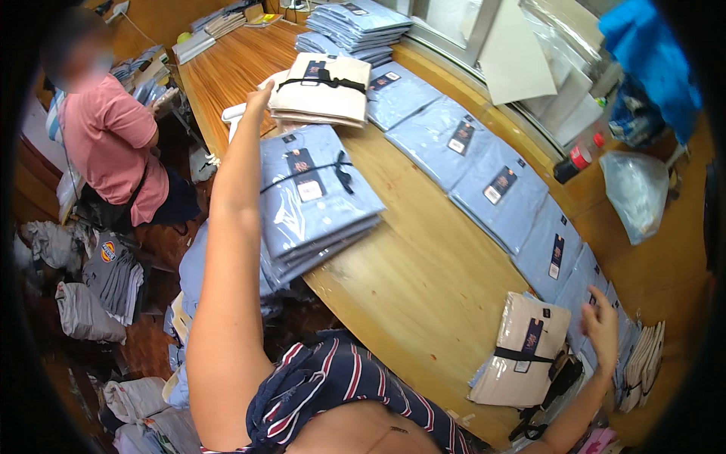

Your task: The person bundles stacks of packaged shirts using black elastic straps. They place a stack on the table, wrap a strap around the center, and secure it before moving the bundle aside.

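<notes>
My left hand [259, 100] reaches far out and grips the left edge of a bundle of cream folded garments [333, 96] in clear bags, tied with a black strap. Just nearer lies a tied bundle of light blue folded shirts [318, 204], also bagged, partly behind my left forearm. On the right, my right hand [601, 321] is raised with fingers apart, holding nothing, over the row of bagged blue shirts [499, 185]. Beside it, near the table's front edge, sits another cream bundle [522, 352] with a black strap round it.
Tall stacks of blue shirts [355, 26] stand at the wooden table's [393, 303] far end. A bottle [578, 160] and a plastic bag [635, 193] are by the window side. A person in pink [113, 144] works at left, near garment piles [113, 276] on the floor.
</notes>
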The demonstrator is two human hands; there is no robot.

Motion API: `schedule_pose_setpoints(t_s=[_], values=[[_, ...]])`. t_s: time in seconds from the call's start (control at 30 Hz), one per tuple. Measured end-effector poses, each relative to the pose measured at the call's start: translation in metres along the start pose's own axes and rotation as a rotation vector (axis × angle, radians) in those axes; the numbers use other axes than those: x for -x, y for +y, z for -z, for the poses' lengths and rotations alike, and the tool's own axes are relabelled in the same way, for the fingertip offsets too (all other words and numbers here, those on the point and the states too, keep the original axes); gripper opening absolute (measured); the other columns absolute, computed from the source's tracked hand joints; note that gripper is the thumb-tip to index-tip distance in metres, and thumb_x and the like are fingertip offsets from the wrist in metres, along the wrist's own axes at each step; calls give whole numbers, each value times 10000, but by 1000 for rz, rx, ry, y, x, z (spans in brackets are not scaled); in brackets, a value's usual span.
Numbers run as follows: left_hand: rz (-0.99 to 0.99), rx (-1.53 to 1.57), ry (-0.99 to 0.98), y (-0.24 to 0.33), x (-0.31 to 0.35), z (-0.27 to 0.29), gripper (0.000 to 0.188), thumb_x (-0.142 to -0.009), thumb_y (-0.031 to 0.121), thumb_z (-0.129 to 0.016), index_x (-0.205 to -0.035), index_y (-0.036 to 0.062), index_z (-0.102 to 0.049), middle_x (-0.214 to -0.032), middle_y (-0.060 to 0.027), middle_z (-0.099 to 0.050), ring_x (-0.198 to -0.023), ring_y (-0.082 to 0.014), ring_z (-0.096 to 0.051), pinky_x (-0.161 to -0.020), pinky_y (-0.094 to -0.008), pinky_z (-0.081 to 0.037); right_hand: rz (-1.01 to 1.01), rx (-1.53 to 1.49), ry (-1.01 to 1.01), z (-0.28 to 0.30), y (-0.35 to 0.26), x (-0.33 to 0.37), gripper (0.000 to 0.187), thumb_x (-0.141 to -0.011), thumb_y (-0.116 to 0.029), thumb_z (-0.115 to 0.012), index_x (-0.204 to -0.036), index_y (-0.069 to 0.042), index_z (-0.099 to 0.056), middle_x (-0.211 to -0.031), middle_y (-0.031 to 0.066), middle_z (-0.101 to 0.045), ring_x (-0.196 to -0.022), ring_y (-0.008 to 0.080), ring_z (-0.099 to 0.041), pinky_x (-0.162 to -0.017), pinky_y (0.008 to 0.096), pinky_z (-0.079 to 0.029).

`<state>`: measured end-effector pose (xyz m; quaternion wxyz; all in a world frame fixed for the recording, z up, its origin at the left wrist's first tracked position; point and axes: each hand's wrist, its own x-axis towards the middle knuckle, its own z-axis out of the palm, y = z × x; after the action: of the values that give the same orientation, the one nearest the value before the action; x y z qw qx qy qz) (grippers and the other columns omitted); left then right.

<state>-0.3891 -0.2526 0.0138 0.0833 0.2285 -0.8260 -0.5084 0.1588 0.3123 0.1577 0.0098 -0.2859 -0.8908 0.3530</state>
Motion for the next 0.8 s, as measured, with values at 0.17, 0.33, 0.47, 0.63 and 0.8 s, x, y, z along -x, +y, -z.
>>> schedule_pose_setpoints(t_s=[0.17, 0.33, 0.47, 0.63, 0.8], values=[[322, 167, -297, 50, 58, -40, 790, -620, 491, -645, -1200, 40, -354, -1124, -183, -457, -1020, -294, -456, -803, -417, -394, 513, 145, -365, -143, -101, -121, 395, -824, -293, -437, -1079, 7, -468, -1023, 178, -513, -950, 279, -482, -822, 317, -359], [274, 558, -717, -2, -2, -49, 513, -701, 345, -629, -1077, 38, -462, -996, -115, -542, -859, -241, -550, -718, -374, -470, 477, 21, -453, -314, -213, -280, 693, -784, -531, -363, -1149, 58, -389, -1113, 247, -443, -1041, 322, -427, -888, 343, -322], [209, 433, -728, 22, 12, -58, 802, -685, 291, -652, -1293, 155, -146, -1175, -83, -428, -989, -214, -490, -735, -377, -455, 309, -793, -687, -390, -274, -353, 628, -844, -504, -259, -1171, 16, -392, -1180, 119, -435, -1087, 202, -398, -925, 292, -286], [-74, 516, -686, 28, -5, -49, 601, -707, 180, -629, -1205, 12, -340, -1062, -157, -498, -882, -210, -535, -704, -311, -461, 129, -1209, -658, -426, -312, -350, 386, -773, -238, -564, -1052, 11, -467, -1012, 149, -535, -886, 233, -549, -751, 329, -468], [-216, 562, -672, 69, 20, -36, 534, -727, 161, -612, -1176, -6, -377, -1039, -144, -506, -898, -195, -519, -734, -278, -438, 201, -1475, -552, -383, -314, -311, 435, -723, -110, -615, -1078, 18, -399, -1003, 140, -527, -860, 220, -559, -745, 348, -482]])
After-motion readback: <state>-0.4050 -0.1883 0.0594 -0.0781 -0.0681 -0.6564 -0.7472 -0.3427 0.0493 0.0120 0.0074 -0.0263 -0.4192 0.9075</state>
